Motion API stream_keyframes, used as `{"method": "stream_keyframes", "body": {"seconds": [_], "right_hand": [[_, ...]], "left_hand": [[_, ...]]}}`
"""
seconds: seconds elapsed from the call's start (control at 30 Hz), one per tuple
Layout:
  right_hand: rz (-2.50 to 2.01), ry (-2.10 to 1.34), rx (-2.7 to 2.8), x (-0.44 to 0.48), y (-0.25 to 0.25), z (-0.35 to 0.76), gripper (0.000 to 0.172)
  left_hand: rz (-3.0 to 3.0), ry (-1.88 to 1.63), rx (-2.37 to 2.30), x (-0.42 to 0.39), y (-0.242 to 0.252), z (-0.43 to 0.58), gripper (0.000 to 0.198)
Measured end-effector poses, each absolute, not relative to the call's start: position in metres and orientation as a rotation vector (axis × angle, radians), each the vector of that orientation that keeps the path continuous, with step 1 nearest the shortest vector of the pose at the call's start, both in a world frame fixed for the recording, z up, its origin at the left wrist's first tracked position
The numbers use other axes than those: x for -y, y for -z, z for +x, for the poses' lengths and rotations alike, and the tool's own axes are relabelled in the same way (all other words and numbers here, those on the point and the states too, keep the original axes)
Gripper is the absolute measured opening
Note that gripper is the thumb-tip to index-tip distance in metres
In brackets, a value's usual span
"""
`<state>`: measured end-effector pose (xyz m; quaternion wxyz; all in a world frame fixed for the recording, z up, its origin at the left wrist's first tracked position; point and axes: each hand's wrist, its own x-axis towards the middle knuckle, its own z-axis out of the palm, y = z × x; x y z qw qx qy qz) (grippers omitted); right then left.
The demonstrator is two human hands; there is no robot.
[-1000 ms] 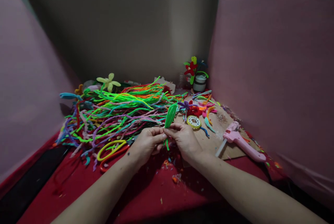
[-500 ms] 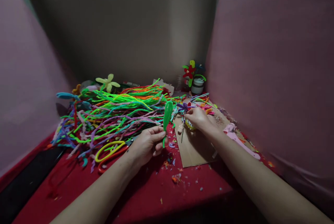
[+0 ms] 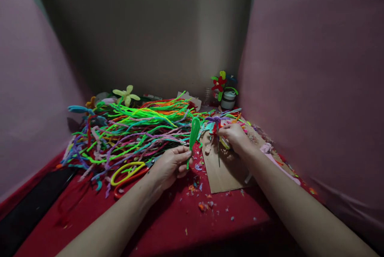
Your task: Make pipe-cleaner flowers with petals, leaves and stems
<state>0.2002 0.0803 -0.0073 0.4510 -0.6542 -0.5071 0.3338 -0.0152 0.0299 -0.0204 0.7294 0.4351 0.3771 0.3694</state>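
My left hand point(image 3: 169, 165) pinches the stem of a green pipe-cleaner leaf point(image 3: 194, 131) and holds it upright above the red table. My right hand point(image 3: 235, 137) reaches over the cardboard sheet point(image 3: 223, 171), its fingers closed on a purple pipe-cleaner flower point(image 3: 213, 121) with a thin dark stem hanging down. A big heap of coloured pipe cleaners point(image 3: 132, 133) lies to the left of both hands.
Yellow and red scissors point(image 3: 127, 173) lie by my left wrist. A pink glue gun point(image 3: 280, 159) lies partly hidden behind my right forearm. A small jar with pipe-cleaner flowers point(image 3: 228, 95) stands in the back corner. Pink walls close in on both sides; scraps dot the red cloth.
My right hand let go of the green leaf, reached right to the cardboard and picked up the purple flower. My left hand kept the leaf nearly still.
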Motion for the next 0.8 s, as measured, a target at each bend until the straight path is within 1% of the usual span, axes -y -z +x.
{"method": "stream_keyframes", "body": {"seconds": [0.07, 0.2, 0.3, 0.53, 0.63, 0.8], "right_hand": [[-1.507, -0.883, 1.200, -0.072, 0.002, 0.203, 0.011], [-1.312, -0.990, 1.102, -0.058, -0.011, 0.205, 0.019], [-1.189, -1.110, 1.035, -0.050, -0.018, 0.201, 0.024], [-0.919, -1.364, 0.943, -0.040, -0.019, 0.185, 0.020], [-0.824, -1.431, 0.983, -0.041, -0.017, 0.179, 0.021], [-0.796, -1.429, 1.043, -0.045, -0.014, 0.171, 0.023]], "left_hand": [[0.963, -0.826, -0.826, -0.031, 0.023, -0.016, 0.016], [0.977, -0.866, -0.809, -0.031, 0.023, -0.015, 0.020], [1.018, -0.921, -0.792, -0.029, 0.014, -0.012, 0.017], [1.095, -0.977, -0.780, -0.025, -0.020, 0.005, 0.013], [1.049, -0.963, -0.750, -0.026, -0.024, 0.014, 0.011], [1.007, -0.943, -0.680, -0.029, -0.020, 0.020, 0.011]]}}
